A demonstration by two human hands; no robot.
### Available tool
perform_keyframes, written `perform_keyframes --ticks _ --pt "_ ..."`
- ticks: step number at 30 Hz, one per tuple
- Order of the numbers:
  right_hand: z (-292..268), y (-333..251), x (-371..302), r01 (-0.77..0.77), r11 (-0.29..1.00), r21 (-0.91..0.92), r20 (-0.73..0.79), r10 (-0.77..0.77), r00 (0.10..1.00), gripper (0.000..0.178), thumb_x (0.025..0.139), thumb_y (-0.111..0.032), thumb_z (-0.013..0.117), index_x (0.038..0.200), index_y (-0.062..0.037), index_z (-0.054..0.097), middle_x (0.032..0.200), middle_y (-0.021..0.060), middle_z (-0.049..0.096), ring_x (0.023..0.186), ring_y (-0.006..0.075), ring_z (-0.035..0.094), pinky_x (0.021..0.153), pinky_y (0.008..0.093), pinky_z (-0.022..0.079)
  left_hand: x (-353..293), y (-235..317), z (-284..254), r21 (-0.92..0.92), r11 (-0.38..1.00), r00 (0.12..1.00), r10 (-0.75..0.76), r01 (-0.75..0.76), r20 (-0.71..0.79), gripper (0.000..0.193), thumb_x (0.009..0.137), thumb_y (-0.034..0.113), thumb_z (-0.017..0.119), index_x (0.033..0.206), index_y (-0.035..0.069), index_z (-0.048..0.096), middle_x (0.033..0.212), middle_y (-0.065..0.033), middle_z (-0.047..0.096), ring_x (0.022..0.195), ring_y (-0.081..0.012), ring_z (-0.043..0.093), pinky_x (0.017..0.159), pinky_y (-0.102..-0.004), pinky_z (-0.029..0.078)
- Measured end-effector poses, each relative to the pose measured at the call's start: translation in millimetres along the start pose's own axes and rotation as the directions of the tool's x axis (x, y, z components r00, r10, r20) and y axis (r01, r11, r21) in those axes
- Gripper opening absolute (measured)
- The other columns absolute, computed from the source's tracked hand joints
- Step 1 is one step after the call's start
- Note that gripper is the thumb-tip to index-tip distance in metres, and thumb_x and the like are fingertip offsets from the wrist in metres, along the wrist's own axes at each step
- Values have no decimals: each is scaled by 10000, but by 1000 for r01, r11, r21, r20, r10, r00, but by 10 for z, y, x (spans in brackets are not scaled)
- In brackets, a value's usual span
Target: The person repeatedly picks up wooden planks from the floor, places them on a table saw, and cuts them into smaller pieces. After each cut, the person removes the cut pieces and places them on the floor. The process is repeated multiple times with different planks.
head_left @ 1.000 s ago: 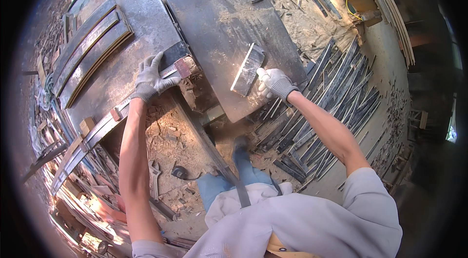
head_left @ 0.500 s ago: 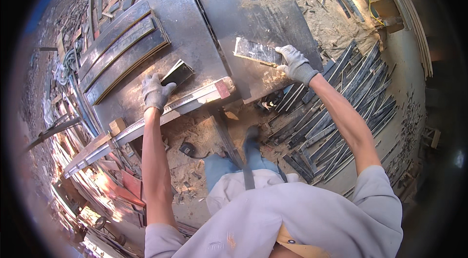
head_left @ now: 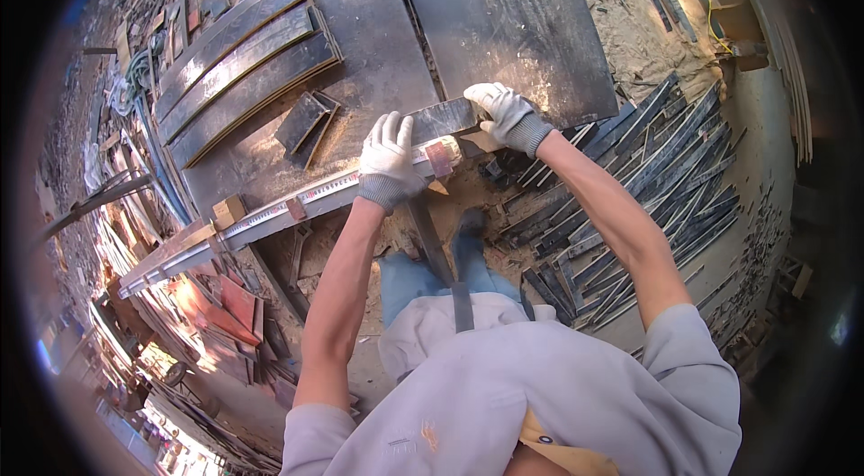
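Metal table, ruled rail along near edge. Dark board piece just beyond rail's right end, long axis roughly parallel, between hands. Left hand over rail, fingers together by piece's left end, pinch unclear; right hand pinches right end. Half-second ago: piece farther from rail, left hand at small blocks.

The bright centre fades to dark, warped edges.
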State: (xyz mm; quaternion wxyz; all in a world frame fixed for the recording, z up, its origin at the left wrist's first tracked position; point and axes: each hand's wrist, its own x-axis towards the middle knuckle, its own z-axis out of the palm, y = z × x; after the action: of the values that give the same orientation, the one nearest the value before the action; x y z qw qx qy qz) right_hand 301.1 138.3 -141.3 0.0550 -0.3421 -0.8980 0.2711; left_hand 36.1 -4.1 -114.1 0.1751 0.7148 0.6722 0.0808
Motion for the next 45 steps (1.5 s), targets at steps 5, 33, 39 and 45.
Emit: perform_keyframes --ticks 5,33,39,45 --pt "75 103 100 -30 997 68 -75 35 997 628 812 -69 811 1411 -53 622 1415 219 660 1326 412 624 1154 466 512 46 -8 -72 -43 999 999 11 -13 -53 847 810 338 793 1518 -28 508 1561 -279 485 1492 -456 438 1238 -512 406" --pt "-1968 131 506 -282 -4 959 242 529 813 609 917 -351 863 1363 8 655 1256 187 727 1066 235 749 876 357 658 1442 -852 -556 -222 974 999 -50 44 -21 1213 583 615 992 1547 45 527 1509 -218 517 1463 -420 438 1229 -496 404" --pt "-1274 -697 579 -205 949 241 -128 241 962 662 911 -368 830 1444 -30 630 1430 212 669 1295 350 665 1143 457 521 647 -544 -195 -540 824 965 -251 171 -77 428 852 201 864 1243 60 760 1142 -146 676 1101 -320 692 994 -419 566" --pt "-34 -904 320 -121 993 -9 202 120 972 431 945 -373 763 1303 -134 733 1141 156 772 1119 363 725 973 474 571 -20 -166 -101 -696 715 967 -213 58 -138 431 831 162 924 1223 74 770 1062 -103 724 1030 -246 733 938 -354 596"
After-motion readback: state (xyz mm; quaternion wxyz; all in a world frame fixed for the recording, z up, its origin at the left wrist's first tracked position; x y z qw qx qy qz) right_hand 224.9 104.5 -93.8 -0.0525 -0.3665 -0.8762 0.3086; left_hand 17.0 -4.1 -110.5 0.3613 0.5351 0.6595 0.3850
